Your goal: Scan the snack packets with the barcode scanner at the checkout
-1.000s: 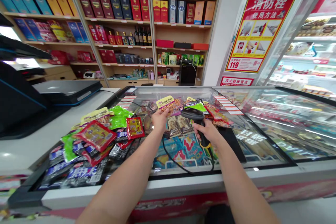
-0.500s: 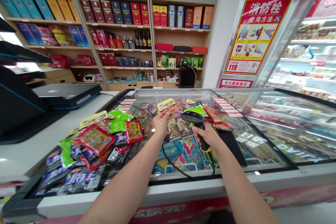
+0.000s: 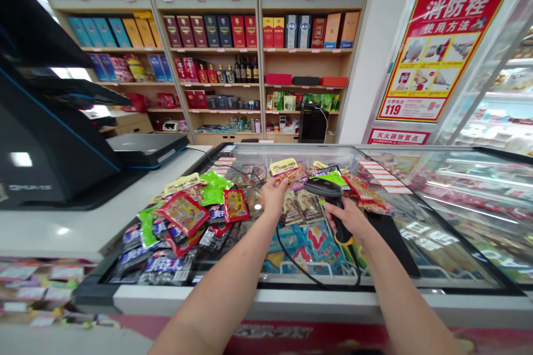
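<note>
My right hand (image 3: 348,216) is closed round the grip of a black barcode scanner (image 3: 323,187), whose head points toward the far packets; its black cord (image 3: 300,266) loops back over the glass. My left hand (image 3: 272,195) pinches a yellow-labelled snack packet (image 3: 285,168) and holds it just in front of the scanner head. Both hands hover over the glass lid of a chest freezer (image 3: 437,227). A green packet (image 3: 331,176) and several brown ones lie beneath and beyond the scanner.
A heap of snack packets (image 3: 183,222) in red, green and dark blue covers the lid's left part. A black till screen (image 3: 37,138) stands on the white counter (image 3: 54,227) at left. Shelves of boxed goods (image 3: 250,33) fill the back wall; a red poster (image 3: 437,50) hangs right.
The camera has turned left and moved in, so the till screen looms larger. Both hands keep the same grip and pose over the lid.
</note>
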Action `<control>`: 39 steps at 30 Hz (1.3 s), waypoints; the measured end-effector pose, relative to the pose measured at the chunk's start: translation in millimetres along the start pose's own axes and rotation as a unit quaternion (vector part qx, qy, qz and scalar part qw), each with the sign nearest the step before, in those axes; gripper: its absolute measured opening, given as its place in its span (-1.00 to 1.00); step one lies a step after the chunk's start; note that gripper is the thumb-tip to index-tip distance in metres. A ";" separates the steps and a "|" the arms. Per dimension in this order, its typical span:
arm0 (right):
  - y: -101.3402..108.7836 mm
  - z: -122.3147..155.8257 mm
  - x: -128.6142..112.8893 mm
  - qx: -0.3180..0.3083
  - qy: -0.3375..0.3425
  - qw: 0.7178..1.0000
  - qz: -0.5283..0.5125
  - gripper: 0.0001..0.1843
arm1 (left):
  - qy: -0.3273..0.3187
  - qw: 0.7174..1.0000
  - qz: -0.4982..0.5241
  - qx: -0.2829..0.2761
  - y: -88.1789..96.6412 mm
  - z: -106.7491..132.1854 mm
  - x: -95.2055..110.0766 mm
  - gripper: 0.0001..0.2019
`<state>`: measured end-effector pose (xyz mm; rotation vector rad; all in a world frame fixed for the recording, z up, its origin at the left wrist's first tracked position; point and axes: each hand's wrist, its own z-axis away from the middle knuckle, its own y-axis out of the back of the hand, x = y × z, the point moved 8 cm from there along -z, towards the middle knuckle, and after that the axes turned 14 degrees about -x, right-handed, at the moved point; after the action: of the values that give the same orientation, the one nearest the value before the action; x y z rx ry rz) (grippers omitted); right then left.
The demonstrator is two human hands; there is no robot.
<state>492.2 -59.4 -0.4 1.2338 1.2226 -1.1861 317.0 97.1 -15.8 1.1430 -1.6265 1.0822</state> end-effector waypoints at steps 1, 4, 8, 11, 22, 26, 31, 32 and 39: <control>-2.9 -1.5 -1.9 -0.009 0.001 1.000 0.001 -0.58 | -0.003 1.000 -0.012 0.005 2.8 0.7 3.8 -0.75; -15.5 -8.8 -11.2 -0.044 0.005 0.999 0.016 -0.57 | -0.015 1.000 -0.012 0.008 14.6 1.6 20.3 -0.78; -42.2 -22.0 -30.0 -0.096 0.024 0.995 0.024 -0.55 | -0.037 0.996 -0.078 0.023 54.1 2.3 60.6 -0.76; -69.4 -31.8 -41.1 -0.137 0.038 0.990 0.019 -0.55 | -0.020 0.966 -0.242 0.086 107.5 4.3 95.4 -0.72; -154.4 -66.7 -37.6 -0.209 0.044 0.977 0.003 -0.57 | 0.131 0.793 -0.581 0.127 210.9 -6.7 134.8 -0.59; -175.7 -76.5 -34.9 -0.229 0.043 0.973 0.007 -0.55 | 0.114 0.752 -0.638 0.120 203.8 -7.2 137.0 -0.54; -197.5 -86.7 -29.9 -0.252 0.035 0.967 0.017 -0.52 | 0.085 0.746 -0.651 0.110 195.7 -8.2 135.9 -0.56; -200.6 -88.2 -28.8 -0.254 0.031 0.966 0.021 -0.52 | 0.085 0.747 -0.651 0.105 194.8 -9.0 134.7 -0.58; -197.4 -84.3 -32.2 -0.252 0.038 0.967 0.020 -0.51 | 0.048 0.747 -0.656 0.098 175.6 -9.3 139.0 -0.63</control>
<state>294.2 23.6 32.0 0.9192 1.4377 -0.7356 118.7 110.9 87.9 1.8381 -0.2874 0.3023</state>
